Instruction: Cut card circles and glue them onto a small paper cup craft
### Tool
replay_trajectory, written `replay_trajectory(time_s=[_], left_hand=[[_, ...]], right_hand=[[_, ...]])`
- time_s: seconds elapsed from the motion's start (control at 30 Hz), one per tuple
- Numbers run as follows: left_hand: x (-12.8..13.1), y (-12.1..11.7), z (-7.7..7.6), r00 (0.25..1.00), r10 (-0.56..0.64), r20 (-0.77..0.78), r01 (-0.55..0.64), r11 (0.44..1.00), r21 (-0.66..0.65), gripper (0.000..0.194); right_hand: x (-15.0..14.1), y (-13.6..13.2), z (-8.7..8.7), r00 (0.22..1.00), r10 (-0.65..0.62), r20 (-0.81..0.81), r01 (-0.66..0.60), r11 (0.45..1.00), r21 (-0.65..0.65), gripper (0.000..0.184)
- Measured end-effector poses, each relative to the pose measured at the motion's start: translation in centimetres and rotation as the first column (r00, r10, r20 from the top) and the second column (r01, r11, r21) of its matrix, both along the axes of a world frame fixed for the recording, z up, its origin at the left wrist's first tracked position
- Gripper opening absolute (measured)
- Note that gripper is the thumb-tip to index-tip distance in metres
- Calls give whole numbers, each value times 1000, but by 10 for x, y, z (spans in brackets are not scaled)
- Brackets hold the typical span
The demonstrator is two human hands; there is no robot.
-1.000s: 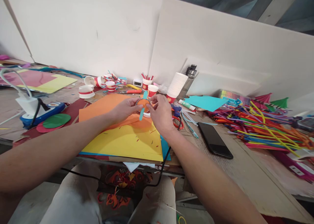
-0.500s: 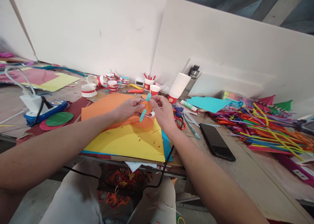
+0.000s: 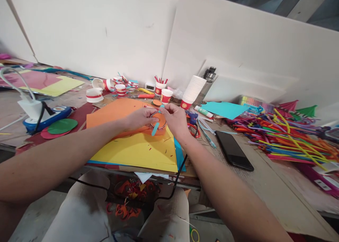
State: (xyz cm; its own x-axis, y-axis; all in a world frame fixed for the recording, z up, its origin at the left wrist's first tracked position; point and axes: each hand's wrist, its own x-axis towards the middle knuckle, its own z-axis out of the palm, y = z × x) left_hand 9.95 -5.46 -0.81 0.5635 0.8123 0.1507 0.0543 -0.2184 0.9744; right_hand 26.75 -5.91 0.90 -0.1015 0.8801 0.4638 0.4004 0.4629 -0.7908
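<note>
Between my hands, over the stacked paper, is a round orange paper piece (image 3: 161,119) with a pale rim. A narrow teal paper strip (image 3: 155,129) crosses it, its lower end sticking out toward me. My left hand (image 3: 141,117) is closed on the round piece's left side, with the thumb on its face. My right hand (image 3: 174,117) pinches at the upper right, where the strip's upper end shows by the fingertips. Under them lie an orange sheet (image 3: 113,111) and a yellow sheet (image 3: 132,150) with small scraps on top.
White paper cups stand stacked (image 3: 194,90) behind my right hand, near a bottle (image 3: 208,83). Cut cup rings (image 3: 94,95) sit at the back left. Rightward lie a black phone (image 3: 233,150) and many pipe cleaners (image 3: 286,139). A power strip (image 3: 47,118) is at left.
The round piece has turned and tilted slightly in my hands, and my right fingers have shifted onto the strip's upper end. The view has moved a little.
</note>
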Motion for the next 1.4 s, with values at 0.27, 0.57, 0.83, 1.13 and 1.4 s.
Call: replay_trajectory(time_s=[0.27,0.57,0.83,1.13,1.4], left_hand=[[-5,-1,2,999,25,48,-24,1000,-17,29],[-6,-3,6,988,91,125,-80,992,-93,37],[-6,0,4,982,164,93,-168,985,38,26],[-5,-4,9,969,243,49,-248,957,150,23],[-6,3,1,971,241,8,-240,963,124,27]], right_hand=[[7,4,-6,981,97,-166,-109,992,-67,29],[8,1,-7,977,140,-163,-155,984,-84,32],[5,-2,-8,990,116,-84,-120,992,-45,26],[3,1,-16,996,77,40,-77,997,2,13],[2,-4,-7,990,135,-52,-134,991,9,23]])
